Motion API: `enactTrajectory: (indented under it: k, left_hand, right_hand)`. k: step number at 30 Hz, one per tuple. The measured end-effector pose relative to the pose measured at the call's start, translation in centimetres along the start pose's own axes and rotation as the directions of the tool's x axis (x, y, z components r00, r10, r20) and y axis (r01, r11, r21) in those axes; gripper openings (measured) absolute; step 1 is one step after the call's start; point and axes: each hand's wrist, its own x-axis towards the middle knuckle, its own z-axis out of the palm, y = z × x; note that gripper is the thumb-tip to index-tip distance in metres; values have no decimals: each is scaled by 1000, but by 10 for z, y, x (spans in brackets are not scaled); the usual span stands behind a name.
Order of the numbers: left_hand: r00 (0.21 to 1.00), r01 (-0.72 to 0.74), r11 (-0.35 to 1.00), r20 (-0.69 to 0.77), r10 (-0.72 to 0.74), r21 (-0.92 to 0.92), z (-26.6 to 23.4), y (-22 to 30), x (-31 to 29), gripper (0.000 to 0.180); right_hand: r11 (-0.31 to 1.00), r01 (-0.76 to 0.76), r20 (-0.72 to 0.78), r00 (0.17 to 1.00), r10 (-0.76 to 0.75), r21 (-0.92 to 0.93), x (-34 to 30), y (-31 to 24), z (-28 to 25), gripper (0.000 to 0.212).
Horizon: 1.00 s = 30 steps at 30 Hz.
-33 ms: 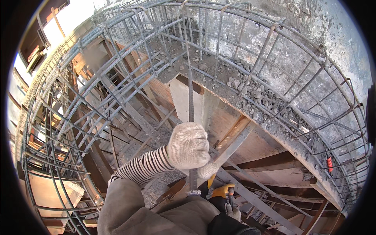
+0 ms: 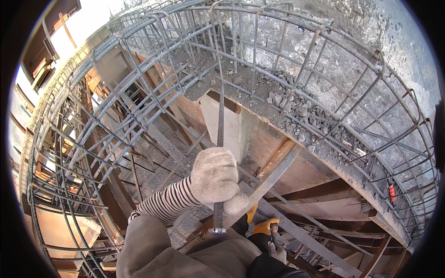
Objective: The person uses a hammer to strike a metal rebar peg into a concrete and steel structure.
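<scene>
My left hand, in a pale knitted glove below a striped sleeve, is wrapped round a ribbed steel bar. The bar runs up and away from me toward the rebar cage, and its shiny lower end sticks out below the fist. Where its far end meets the cage is hard to make out. Low on the right, my gloved right hand is closed round a tool with a dark cylindrical end. That tool's kind is unclear, and the arm above this hand is mostly hidden.
A curved rebar cage arcs around me, beside a rough grey wall. Broken rubble lies along the ledge inside it. An orange-red ribbed object sits at right. Below are planks, metal struts and my yellow boots.
My left fist and the lower part of the steel bar have shifted a little to the left and slightly down. My right hand stays low with the tool.
</scene>
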Motion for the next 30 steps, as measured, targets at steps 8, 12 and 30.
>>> enactTrajectory:
  k: [8,12,30]
  left_hand:
    - [928,178,972,-354,-115,151,-8,-34,-8,24]
    - [815,62,954,-536,-218,-294,-36,-23,-28,33]
    - [-25,938,-108,248,-968,-329,131,42,-189,46]
  right_hand:
    - [996,-49,138,989,58,-70,14,27,3,70]
    - [993,-90,95,991,97,-71,-4,12,-7,48]
    - [451,740,-37,538,-842,499,44,-468,-71,45]
